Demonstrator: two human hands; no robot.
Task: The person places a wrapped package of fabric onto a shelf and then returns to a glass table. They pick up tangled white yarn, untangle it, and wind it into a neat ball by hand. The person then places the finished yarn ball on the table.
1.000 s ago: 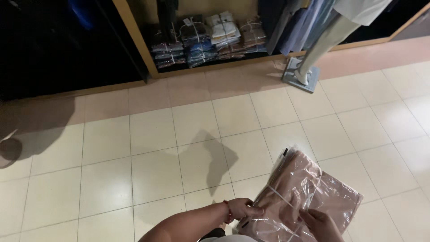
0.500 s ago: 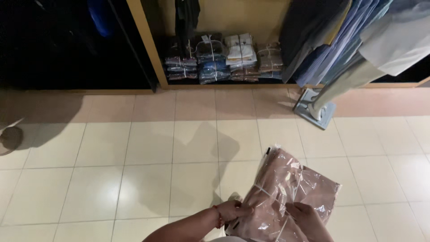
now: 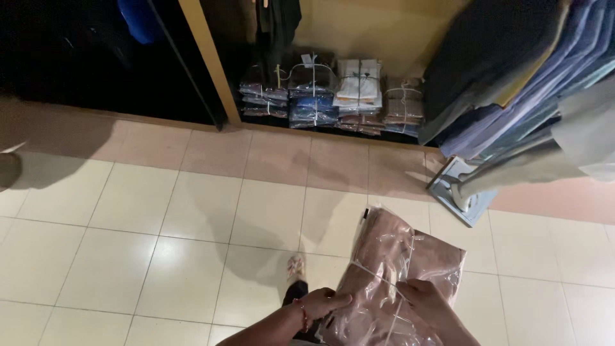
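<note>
Head camera is looking down at both hands gripping a bagged pinkish-brown garment point(image 3: 400, 269) at the lower right of the frame. Left hand point(image 3: 323, 302) is clutching its near left edge; right hand point(image 3: 428, 301) is pinching what seems a string across it. Tied clothing bundles point(image 3: 333, 93) are sitting top centre, above the tiled floor point(image 3: 160, 243).

Both hands on a pinkish-brown garment bundle point(image 3: 400, 275) in clear plastic, tied with string: left hand point(image 3: 323, 302) grips its near edge, right hand point(image 3: 428, 301) pinches the string on top. Below, pale floor tiles point(image 3: 160, 256); beyond, tied bundles point(image 3: 333, 93) stacked on a low shelf, hanging clothes point(image 3: 512, 77) at right.
</note>
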